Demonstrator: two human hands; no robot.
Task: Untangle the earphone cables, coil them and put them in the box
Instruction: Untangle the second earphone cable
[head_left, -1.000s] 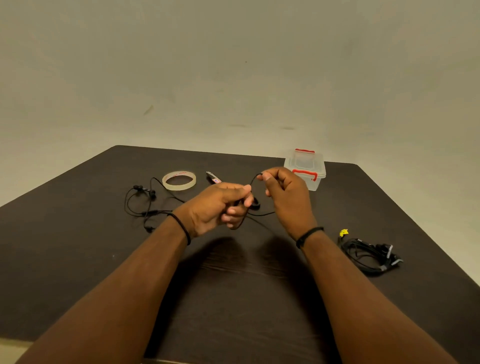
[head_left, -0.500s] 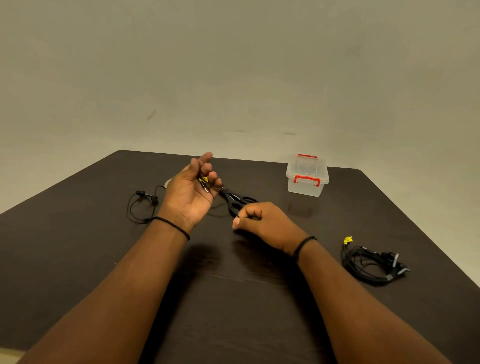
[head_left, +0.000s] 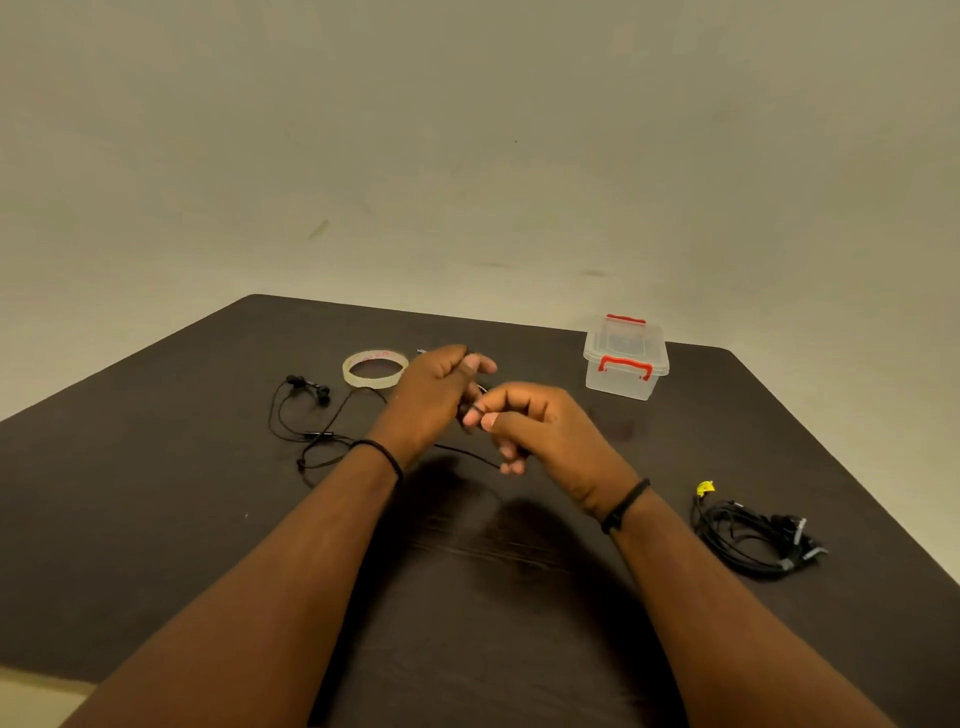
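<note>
A: Both hands have come back together since half a second ago. Left hand (head_left: 434, 395) was raised with its fingers spread and now sits curled; right hand (head_left: 540, 431) has lifted off the desk (head_left: 156, 519) to meet it.

B: Finger state?

A: Right fingers (head_left: 475, 413) are curled, thumb and forefinger pinching the black earphone cable (head_left: 462, 451) just beside the left knuckles. Left fingers (head_left: 480, 362) are curled round the same cable, which is mostly hidden between the two hands. One strand runs below the right fingertips and back under the left wrist.

B: Rest of that cable?

A: It trails away to the left of the left fingers across the desk, ending in two earbuds (head_left: 309, 387) lying flat, well apart from the hands.

B: Box?

A: Clear plastic box (head_left: 626, 358), red latches, lid on, beyond and to the right of the right fingers, not touching anything.

B: Other items?

A: Tape roll (head_left: 375, 369) lies flat just beyond the left fingers. A tangled bundle of black cables (head_left: 753, 540) with a yellow tag sits well to the right of the right wrist.

B: Surface and room?

A: Dark brown desk, matte, with hand shadows under the forearms. Plain pale wall (head_left: 467, 156) behind, a few faint scuff marks.
</note>
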